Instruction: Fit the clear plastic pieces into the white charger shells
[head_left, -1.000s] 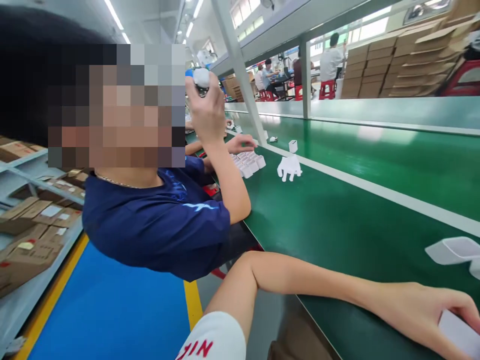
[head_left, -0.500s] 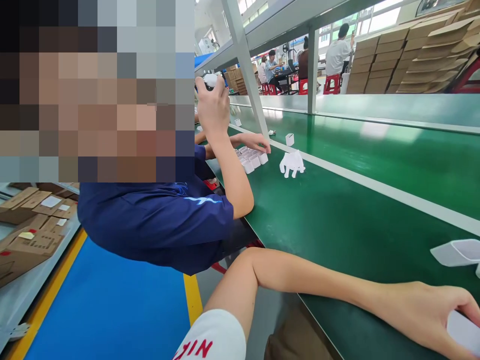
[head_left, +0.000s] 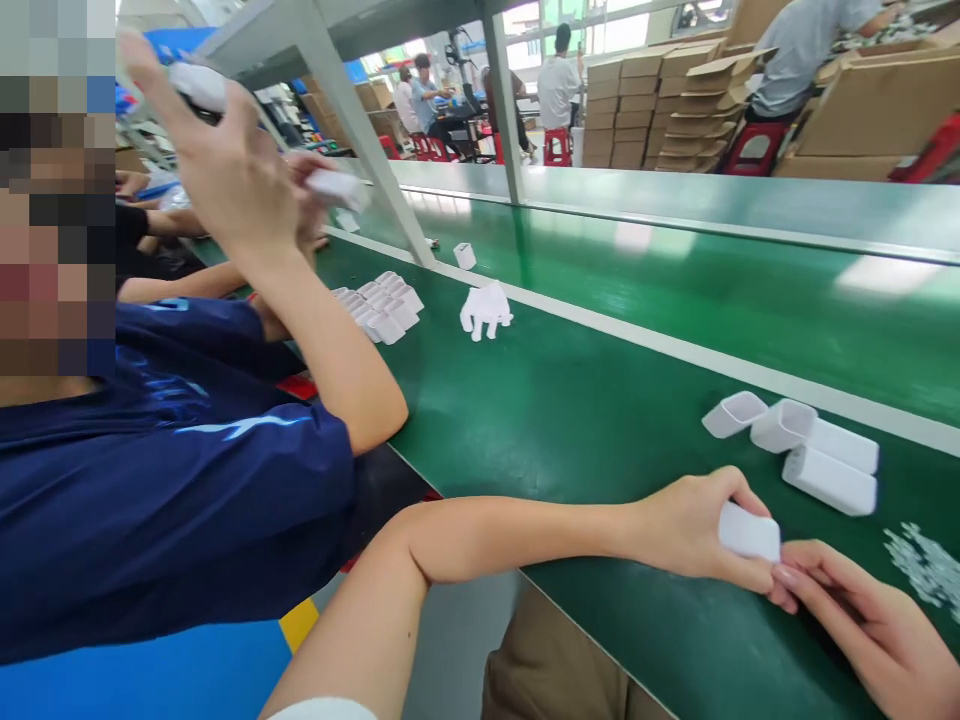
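Note:
My left hand [head_left: 686, 525] grips a white rounded plastic housing [head_left: 750, 533] between thumb and fingers, just above the green bench. Coming in from the lower right, my right hand [head_left: 877, 625] has thumb and fingertips pinched together at the housing's near right corner; whatever they pinch is hidden. Beyond my hands lie two open-ended white sleeves [head_left: 784, 425] and white housings [head_left: 831, 480] on their sides. A heap of small clear or pale parts [head_left: 926, 570] sits to the right of them.
On my left a co-worker in a navy shirt [head_left: 225, 480] holds white pieces in raised hands [head_left: 240, 170]. Rows of white housings [head_left: 386, 305], a pile of white pieces [head_left: 486, 310] and a single sleeve [head_left: 465, 256] lie farther along. A metal post [head_left: 367, 130] rises from the bench.
My view has swung right, bringing my right hand, the sleeves and the small parts into sight. The co-worker's near hand shows larger, and the other hand has lifted from the rows with a white piece.

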